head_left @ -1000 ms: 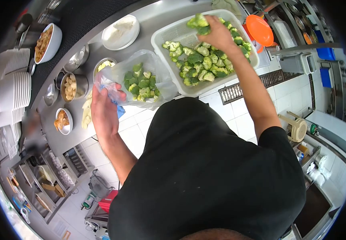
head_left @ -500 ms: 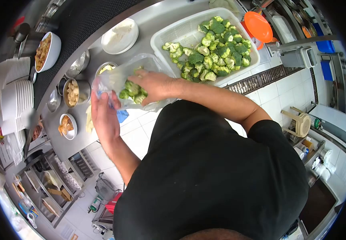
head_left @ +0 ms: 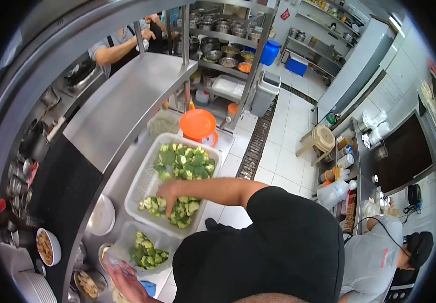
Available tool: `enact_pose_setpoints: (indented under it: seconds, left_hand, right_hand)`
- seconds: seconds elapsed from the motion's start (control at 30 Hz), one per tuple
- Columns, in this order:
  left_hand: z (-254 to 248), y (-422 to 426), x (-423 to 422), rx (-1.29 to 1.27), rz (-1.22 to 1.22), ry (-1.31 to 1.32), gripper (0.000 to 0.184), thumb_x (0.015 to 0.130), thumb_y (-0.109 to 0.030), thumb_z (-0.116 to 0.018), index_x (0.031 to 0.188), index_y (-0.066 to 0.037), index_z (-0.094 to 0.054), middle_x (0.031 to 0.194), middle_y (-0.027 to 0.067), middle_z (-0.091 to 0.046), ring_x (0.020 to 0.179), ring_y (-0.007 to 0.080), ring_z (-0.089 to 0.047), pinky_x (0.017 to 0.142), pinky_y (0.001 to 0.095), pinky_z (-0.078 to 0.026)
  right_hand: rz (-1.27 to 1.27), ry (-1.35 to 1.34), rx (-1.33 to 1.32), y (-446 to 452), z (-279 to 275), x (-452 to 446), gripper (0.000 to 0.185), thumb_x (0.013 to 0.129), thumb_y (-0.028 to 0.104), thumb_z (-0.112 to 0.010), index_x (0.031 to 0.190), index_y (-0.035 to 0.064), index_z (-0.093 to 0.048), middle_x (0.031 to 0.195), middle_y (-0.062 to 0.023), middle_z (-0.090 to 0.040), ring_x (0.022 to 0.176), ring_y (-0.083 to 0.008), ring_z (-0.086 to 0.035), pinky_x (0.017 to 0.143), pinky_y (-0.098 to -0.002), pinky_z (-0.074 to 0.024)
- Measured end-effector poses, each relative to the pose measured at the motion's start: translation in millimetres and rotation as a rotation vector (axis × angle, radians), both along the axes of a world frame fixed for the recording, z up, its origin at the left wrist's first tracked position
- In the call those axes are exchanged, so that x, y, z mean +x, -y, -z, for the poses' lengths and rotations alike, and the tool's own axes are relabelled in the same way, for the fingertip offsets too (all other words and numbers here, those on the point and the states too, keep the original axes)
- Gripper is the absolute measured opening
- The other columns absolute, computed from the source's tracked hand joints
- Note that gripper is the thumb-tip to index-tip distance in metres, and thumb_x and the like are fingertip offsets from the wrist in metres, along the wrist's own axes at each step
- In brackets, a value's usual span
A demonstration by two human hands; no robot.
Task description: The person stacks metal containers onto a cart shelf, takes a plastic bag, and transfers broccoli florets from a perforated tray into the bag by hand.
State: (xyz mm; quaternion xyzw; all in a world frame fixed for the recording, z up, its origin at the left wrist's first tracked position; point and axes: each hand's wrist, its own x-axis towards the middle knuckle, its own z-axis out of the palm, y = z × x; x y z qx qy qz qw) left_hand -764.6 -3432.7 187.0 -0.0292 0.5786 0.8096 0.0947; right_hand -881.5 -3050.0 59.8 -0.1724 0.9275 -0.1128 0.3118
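Green broccoli (head_left: 193,164) fills much of the white basket (head_left: 146,177) on the desk (head_left: 119,191); a smaller batch lies in the plastic bag (head_left: 124,237) beside that basket. The left hand (head_left: 123,282) grips the bag; the right hand (head_left: 168,192) reaches into the basket, its grasp unclear.

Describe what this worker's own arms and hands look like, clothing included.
The right hand and left hand are both bare, with no gloves. The right arm has a plain black short sleeve ending above the elbow, part of a black top; its forearm is uncovered, with no watch or band visible. The left sleeve can't be made out.
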Motion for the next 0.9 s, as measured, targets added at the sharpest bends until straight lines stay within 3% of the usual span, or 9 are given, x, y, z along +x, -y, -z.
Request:
enact_pose_setpoints:
  seconds: [0.03, 0.13, 0.17, 0.27, 0.37, 0.47, 0.67, 0.8, 0.9]
  left_hand:
    - [-0.9, -3.2, -3.6, 0.002, 0.012, -0.018, 0.057, 0.104, -0.021, -0.057, 0.155, -0.004, -0.038, 0.104, 0.0063, -0.063, 0.084, 0.0120, -0.055, 0.074, 0.0265, -0.042]
    - [-2.9, -12.8, -7.7, -0.007, -0.006, -0.035, 0.056, 0.105, -0.022, -0.056, 0.155, -0.004, -0.037, 0.098, 0.0065, -0.062, 0.080, 0.0119, -0.054, 0.071, 0.0263, -0.041]
    - [-8.3, -18.8, -5.3, -0.015, -0.040, -0.028, 0.056, 0.105, -0.022, -0.056, 0.155, -0.005, -0.037, 0.099, 0.0064, -0.062, 0.081, 0.0118, -0.054, 0.071, 0.0261, -0.041]
    - [-7.1, -22.5, -3.9, -0.010, -0.074, -0.014, 0.056, 0.106, -0.022, -0.055, 0.155, -0.005, -0.037, 0.099, 0.0059, -0.061, 0.082, 0.0113, -0.053, 0.071, 0.0257, -0.041]
    - [-7.2, -19.7, -4.0, -0.009, -0.039, -0.015, 0.056, 0.106, -0.023, -0.055, 0.156, -0.006, -0.037, 0.100, 0.0054, -0.060, 0.084, 0.0110, -0.053, 0.071, 0.0256, -0.041]
    - [-9.2, -19.0, -3.5, 0.003, -0.024, -0.032, 0.057, 0.106, -0.023, -0.055, 0.157, -0.006, -0.037, 0.101, 0.0049, -0.060, 0.085, 0.0108, -0.053, 0.072, 0.0256, -0.041]
    - [-9.2, -14.9, -0.9, -0.001, -0.038, -0.017, 0.062, 0.104, -0.025, -0.058, 0.159, -0.007, -0.036, 0.114, 0.0028, -0.059, 0.094, 0.0101, -0.053, 0.076, 0.0266, -0.042]
    - [-18.7, -19.6, 6.7, -0.008, -0.111, -0.004, 0.061, 0.104, -0.023, -0.058, 0.159, -0.008, -0.038, 0.117, 0.0009, -0.058, 0.096, 0.0107, -0.054, 0.082, 0.0265, -0.045]
    - [-19.4, -16.2, 8.6, -0.002, -0.101, -0.012, 0.061, 0.103, -0.021, -0.057, 0.157, -0.001, -0.038, 0.114, 0.0034, -0.060, 0.097, 0.0119, -0.056, 0.079, 0.0268, -0.045]
  right_hand:
    - [-0.032, 0.134, -0.045, 9.3, 2.6, 1.8, 0.123, 0.049, 0.085, -0.082, 0.138, 0.0023, -0.060, 0.130, -0.0194, -0.066, 0.117, -0.0363, -0.065, 0.096, -0.0464, -0.0547]
    - [-0.031, -0.107, 0.125, 30.3, -4.4, 34.7, 0.137, 0.045, 0.079, -0.087, 0.148, -0.0024, -0.047, 0.143, -0.0205, -0.055, 0.124, -0.0351, -0.061, 0.097, -0.0451, -0.0544]
    - [0.001, -0.093, 0.149, 36.1, -14.1, 39.5, 0.147, 0.045, 0.073, -0.091, 0.155, -0.0045, -0.033, 0.150, -0.0211, -0.045, 0.129, -0.0337, -0.057, 0.098, -0.0435, -0.0537]
    - [-0.047, -0.330, 0.041, 28.6, 24.5, 44.1, 0.137, 0.048, 0.066, -0.093, 0.153, -0.0009, -0.036, 0.143, -0.0200, -0.051, 0.120, -0.0365, -0.062, 0.092, -0.0457, -0.0557]
    - [0.064, -0.211, -0.101, 17.4, 29.1, 45.7, 0.121, 0.055, 0.054, -0.093, 0.154, 0.0104, -0.039, 0.139, -0.0197, -0.053, 0.107, -0.0396, -0.066, 0.085, -0.0486, -0.0563]
    - [0.045, -0.345, -0.225, 16.6, 40.1, 46.9, 0.102, 0.058, 0.043, -0.092, 0.147, 0.0181, -0.049, 0.130, -0.0176, -0.057, 0.100, -0.0392, -0.068, 0.081, -0.0499, -0.0561]
    - [0.024, -0.350, -0.142, 23.8, 23.9, 45.3, 0.087, 0.059, 0.038, -0.090, 0.139, 0.0213, -0.059, 0.128, -0.0155, -0.059, 0.103, -0.0380, -0.068, 0.083, -0.0503, -0.0560]
    - [-0.009, -0.372, -0.307, 11.0, 68.1, 27.9, 0.081, 0.059, 0.035, -0.092, 0.133, 0.0168, -0.063, 0.129, -0.0098, -0.063, 0.114, -0.0355, -0.064, 0.093, -0.0487, -0.0539]
    - [0.005, -0.344, -0.362, 3.9, 53.9, 29.8, 0.069, 0.066, 0.030, -0.089, 0.131, 0.0230, -0.065, 0.131, -0.0079, -0.062, 0.118, -0.0307, -0.063, 0.095, -0.0442, -0.0542]
